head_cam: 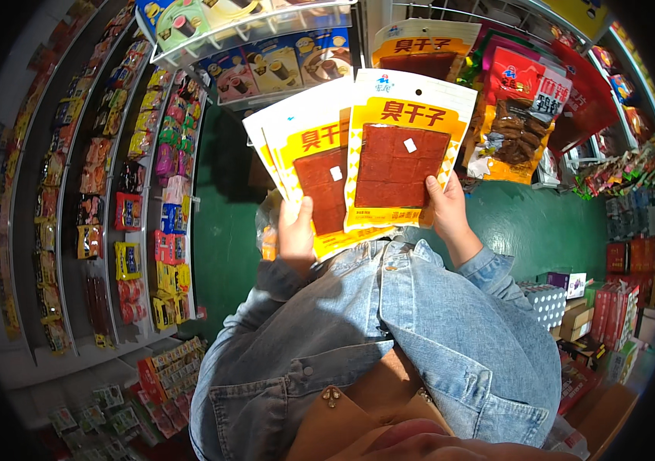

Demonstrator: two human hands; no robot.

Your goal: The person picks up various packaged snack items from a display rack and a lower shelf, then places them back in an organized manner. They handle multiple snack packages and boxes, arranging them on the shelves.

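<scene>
My left hand (pixel 297 227) grips a small fanned stack of yellow-and-white snack packets (pixel 319 173) by its lower left side, thumb on the front. In my right hand (pixel 449 210) is a single snack packet (pixel 402 164) of the same kind, pinched at its lower right edge. That packet overlaps the right part of the stack. Each front shows a reddish-brown slab of snack through a window or print, with a small white sticker. Behind them, a matching packet (pixel 419 49) hangs on the rack, and right of it a red-and-orange snack bag (pixel 517 115).
Tall shelves (pixel 149 190) of bagged snacks line the left side. A wire rack (pixel 258 37) with boxed goods stands ahead. Cartons (pixel 575 320) are stacked at the right, above the green floor (pixel 523 225). A red display box (pixel 166 369) sits low at the left.
</scene>
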